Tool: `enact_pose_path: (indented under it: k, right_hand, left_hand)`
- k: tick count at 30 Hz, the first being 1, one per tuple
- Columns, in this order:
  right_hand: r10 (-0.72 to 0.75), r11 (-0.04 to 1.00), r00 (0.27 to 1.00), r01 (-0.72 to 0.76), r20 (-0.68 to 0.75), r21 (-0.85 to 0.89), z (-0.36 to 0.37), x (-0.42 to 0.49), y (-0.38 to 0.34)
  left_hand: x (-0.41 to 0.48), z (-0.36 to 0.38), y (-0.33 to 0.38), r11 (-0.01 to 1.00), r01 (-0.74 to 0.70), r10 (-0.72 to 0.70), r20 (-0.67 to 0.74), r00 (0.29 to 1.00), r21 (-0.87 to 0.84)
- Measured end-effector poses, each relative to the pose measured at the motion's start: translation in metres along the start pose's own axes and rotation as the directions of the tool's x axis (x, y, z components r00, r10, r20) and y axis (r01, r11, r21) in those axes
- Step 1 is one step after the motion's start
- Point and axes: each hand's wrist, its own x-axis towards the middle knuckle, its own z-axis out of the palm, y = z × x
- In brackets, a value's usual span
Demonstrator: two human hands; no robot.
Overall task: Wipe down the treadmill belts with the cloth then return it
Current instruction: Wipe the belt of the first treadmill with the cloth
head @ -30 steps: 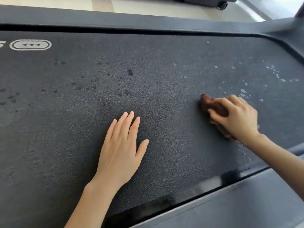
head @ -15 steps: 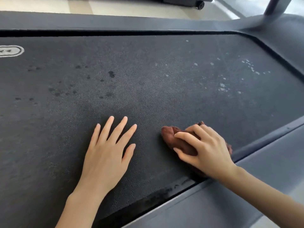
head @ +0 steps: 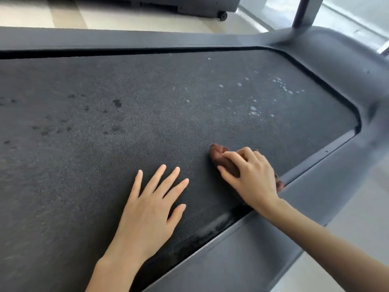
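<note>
The belt (head: 189,127) is dark and grainy and fills most of the view. The left grip (head: 151,209) lies flat on it, palm down, fingers straight and spread, grasping nothing.

Just to its right, the right grip (head: 250,178) is curled over the brown cloth (head: 219,154) and presses it onto the belt. The thumb and fingers bend round the bunched fabric. One end of the cloth sticks out ahead of the fingertips, and a small bit shows behind the hand at the belt's near edge.

The cloth sits on the belt close to the near rail (head: 263,249), and the two grips are near each other but apart. A worn, pale smear marks the belt's edge beside the rail, below the right wrist.

White specks (head: 252,108) dot the belt farther away to the right. Dark spots (head: 116,103) are scattered on its left part.

Beyond the far rail (head: 147,39) are a pale floor (head: 126,20), a post (head: 305,11) and a wheel (head: 223,15) of another machine.
</note>
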Motion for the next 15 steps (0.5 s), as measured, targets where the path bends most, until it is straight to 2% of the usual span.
enact_pose_path:
  k: [3, 6, 9, 11, 12, 14, 15]
  right_hand:
    - [-0.138, 0.990, 0.989, 0.136, 0.057, 0.026, -0.008, -0.010, 0.000]
    - [-0.106, 0.992, 0.991, 0.098, 0.088, 0.083, -0.011, -0.001, 0.020]
    - [-0.091, 0.995, 0.988, 0.095, 0.122, -0.025, -0.004, 0.011, 0.055]
    - [0.011, 0.997, 0.992, 0.000, 0.127, -0.080, -0.002, 0.024, 0.090]
    - [0.106, 0.991, 0.986, -0.094, 0.126, -0.095, -0.001, 0.030, 0.109]
    - [0.311, 0.948, 0.942, -0.298, 0.127, -0.112, 0.001, 0.043, 0.141]
    - [0.362, 0.930, 0.924, -0.349, 0.127, -0.111, 0.001, 0.048, 0.147]
  left_hand:
    - [-0.002, 0.000, -0.004, 1.000, 0.001, -0.001, 0.000, 1.000, -0.020]
    - [-0.002, 0.000, -0.003, 1.000, 0.001, -0.001, -0.006, 1.000, -0.030]
    - [-0.001, -0.001, -0.002, 0.999, 0.004, -0.004, 0.003, 1.000, -0.033]
    - [-0.001, -0.001, -0.001, 0.999, 0.008, -0.008, -0.001, 1.000, -0.038]
    - [-0.001, -0.002, -0.001, 0.999, 0.012, -0.011, 0.003, 1.000, -0.041]
    - [0.004, -0.003, 0.003, 1.000, 0.012, -0.012, 0.012, 1.000, -0.018]
    - [0.010, -0.002, 0.007, 1.000, 0.009, -0.009, 0.016, 1.000, -0.001]
